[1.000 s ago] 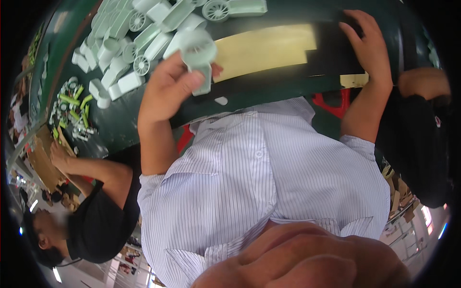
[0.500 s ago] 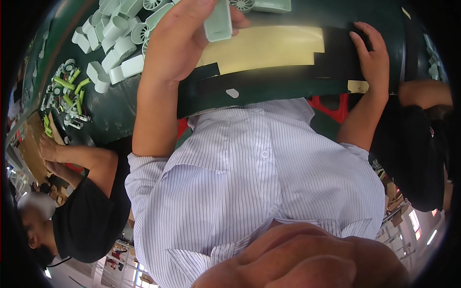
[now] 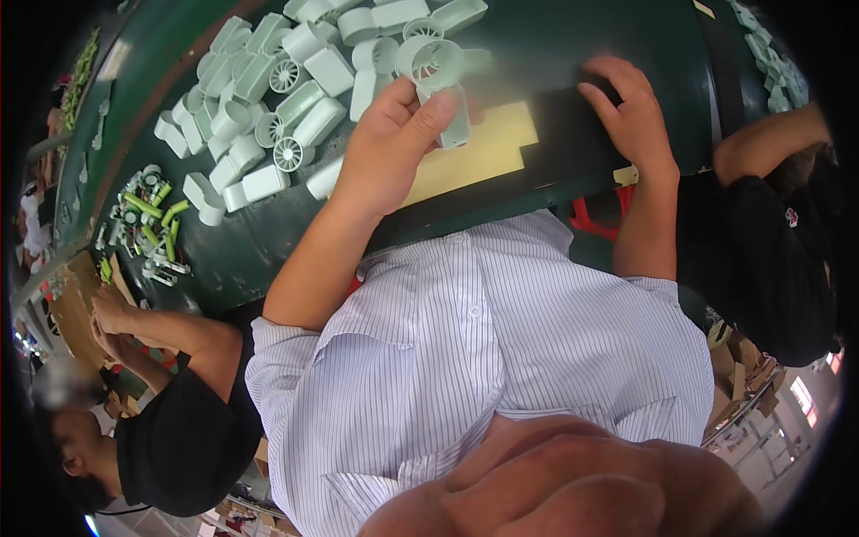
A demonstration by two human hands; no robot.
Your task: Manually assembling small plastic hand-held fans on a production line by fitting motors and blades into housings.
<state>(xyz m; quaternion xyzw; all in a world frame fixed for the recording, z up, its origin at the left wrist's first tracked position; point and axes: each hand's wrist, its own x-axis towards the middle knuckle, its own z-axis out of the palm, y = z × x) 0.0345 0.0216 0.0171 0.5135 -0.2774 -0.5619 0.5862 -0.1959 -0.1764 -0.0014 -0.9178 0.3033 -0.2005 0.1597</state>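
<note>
My left hand [image 3: 386, 148] is closed around a pale green plastic housing [image 3: 456, 121] with a round, spoked end, like a small handheld fan shell. The thumb presses on its body, and the round end points away from me. The housing is held above a yellow sheet [image 3: 488, 148] on the table. Some of the fingers behind it are hidden, and a blurred pale green shape shows just to its right. My right hand [image 3: 635, 116] is over the dark table area right of the sheet, fingers apart and bent, holding nothing.
Many similar pale green housings [image 3: 329, 70] are heaped at the far left of the dark green table [image 3: 255, 237]. Left of them lie green battery cells with small electronic parts [image 3: 148, 224]. More pale parts [image 3: 761, 58] line the far right. People sit on both sides.
My left hand and the housing appear lower and farther right in the picture, and the housing's round end now shows. My right hand appears farther left. The view has shifted, showing more of the heap.
</note>
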